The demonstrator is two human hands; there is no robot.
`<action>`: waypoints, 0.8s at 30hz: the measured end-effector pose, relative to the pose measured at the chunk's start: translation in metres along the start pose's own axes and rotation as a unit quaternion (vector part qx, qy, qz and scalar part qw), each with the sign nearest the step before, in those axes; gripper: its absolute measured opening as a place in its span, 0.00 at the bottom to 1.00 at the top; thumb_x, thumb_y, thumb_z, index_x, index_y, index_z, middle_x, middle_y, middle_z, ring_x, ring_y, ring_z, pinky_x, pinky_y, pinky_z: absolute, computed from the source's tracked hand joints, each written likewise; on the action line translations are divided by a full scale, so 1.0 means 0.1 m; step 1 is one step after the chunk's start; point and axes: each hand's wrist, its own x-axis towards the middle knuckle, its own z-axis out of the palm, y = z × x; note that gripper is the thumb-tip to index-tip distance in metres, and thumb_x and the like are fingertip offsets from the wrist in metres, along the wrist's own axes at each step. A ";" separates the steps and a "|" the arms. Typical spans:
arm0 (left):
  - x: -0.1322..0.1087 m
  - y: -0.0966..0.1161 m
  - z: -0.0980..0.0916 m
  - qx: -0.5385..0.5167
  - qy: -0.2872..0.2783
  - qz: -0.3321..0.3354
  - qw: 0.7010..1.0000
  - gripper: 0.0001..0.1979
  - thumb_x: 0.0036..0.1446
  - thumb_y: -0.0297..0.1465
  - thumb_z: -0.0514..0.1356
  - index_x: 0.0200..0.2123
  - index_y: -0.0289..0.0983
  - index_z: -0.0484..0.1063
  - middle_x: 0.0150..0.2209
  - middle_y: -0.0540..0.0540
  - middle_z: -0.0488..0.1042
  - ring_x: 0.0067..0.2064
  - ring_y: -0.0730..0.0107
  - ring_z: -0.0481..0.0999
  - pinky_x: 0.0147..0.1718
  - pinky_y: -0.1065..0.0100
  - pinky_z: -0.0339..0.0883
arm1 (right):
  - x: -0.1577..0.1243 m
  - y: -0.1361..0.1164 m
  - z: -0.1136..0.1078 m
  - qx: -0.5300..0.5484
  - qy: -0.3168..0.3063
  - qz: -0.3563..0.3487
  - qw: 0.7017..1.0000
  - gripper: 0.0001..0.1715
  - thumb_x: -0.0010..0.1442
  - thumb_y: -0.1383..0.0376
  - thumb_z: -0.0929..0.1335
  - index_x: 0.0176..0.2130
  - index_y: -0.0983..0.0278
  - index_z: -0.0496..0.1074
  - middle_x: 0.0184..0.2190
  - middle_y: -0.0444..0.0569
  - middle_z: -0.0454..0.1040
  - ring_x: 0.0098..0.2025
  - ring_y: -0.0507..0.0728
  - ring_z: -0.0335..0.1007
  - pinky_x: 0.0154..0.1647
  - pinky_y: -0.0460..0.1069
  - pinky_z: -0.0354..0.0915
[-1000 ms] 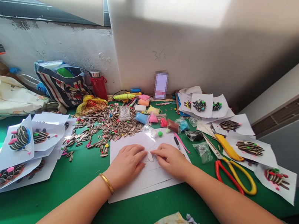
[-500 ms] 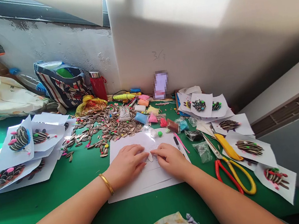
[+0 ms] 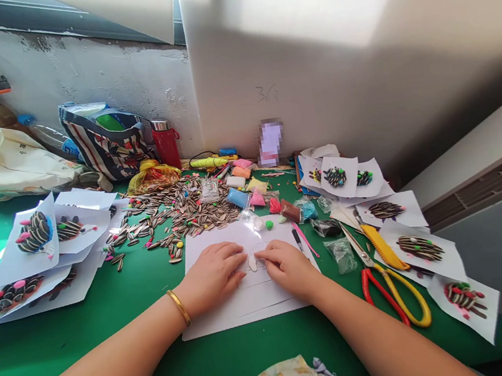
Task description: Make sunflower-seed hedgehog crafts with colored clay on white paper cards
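A small flattened piece of white modelling clay (image 3: pixel 252 263) lies on a pencil drawing on the white paper (image 3: pixel 223 318). My left hand (image 3: pixel 214 275) rests flat on the sheet with its fingers stretched out, their tips just left of the clay. On the other side, my right hand (image 3: pixel 289 270) has curled fingers, and its index fingertip reaches the drawing beside the clay's right edge. What its folded fingers may hold is hidden. A green clay ball (image 3: pixel 269 225) and a bag of white clay (image 3: pixel 253 220) sit at the sheet's top edge.
Striped sunflower seeds (image 3: pixel 187 204) spread behind the paper. Scissors (image 3: pixel 382 275), a yellow utility knife (image 3: pixel 382 247), a black pen (image 3: pixel 297 239) and a pink tool (image 3: pixel 305 241) lie right. Seed-picture cards flank both sides. A red flask (image 3: pixel 166 145) stands at the back.
My left fingertips have drawn slightly left, and my right index fingertip has shifted a little right, so more of the white clay and the drawing shows between them.
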 end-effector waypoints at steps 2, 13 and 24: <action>0.00 -0.01 -0.01 0.000 -0.002 0.007 1.000 0.16 0.63 0.34 0.57 0.53 0.42 0.74 0.54 0.41 0.74 0.57 0.55 0.70 0.57 0.52 0.65 | 0.00 0.00 -0.01 0.007 0.000 0.002 1.000 0.21 0.60 0.74 0.64 0.48 0.59 0.78 0.37 0.49 0.74 0.42 0.56 0.71 0.45 0.51 0.69; -0.03 0.02 0.02 0.028 -0.006 0.011 1.000 0.20 0.61 0.34 0.60 0.56 0.43 0.71 0.56 0.40 0.72 0.59 0.51 0.68 0.58 0.48 0.64 | -0.03 -0.01 -0.02 -0.034 -0.024 -0.012 0.999 0.21 0.59 0.74 0.64 0.47 0.59 0.79 0.37 0.48 0.76 0.42 0.56 0.71 0.46 0.51 0.69; -0.06 0.06 -0.01 0.059 -0.037 0.020 0.997 0.22 0.61 0.36 0.61 0.58 0.42 0.70 0.59 0.39 0.70 0.62 0.47 0.66 0.60 0.45 0.61 | -0.06 -0.08 -0.10 -0.080 -0.070 -0.055 0.993 0.20 0.62 0.72 0.63 0.49 0.60 0.78 0.38 0.51 0.74 0.42 0.57 0.70 0.44 0.51 0.68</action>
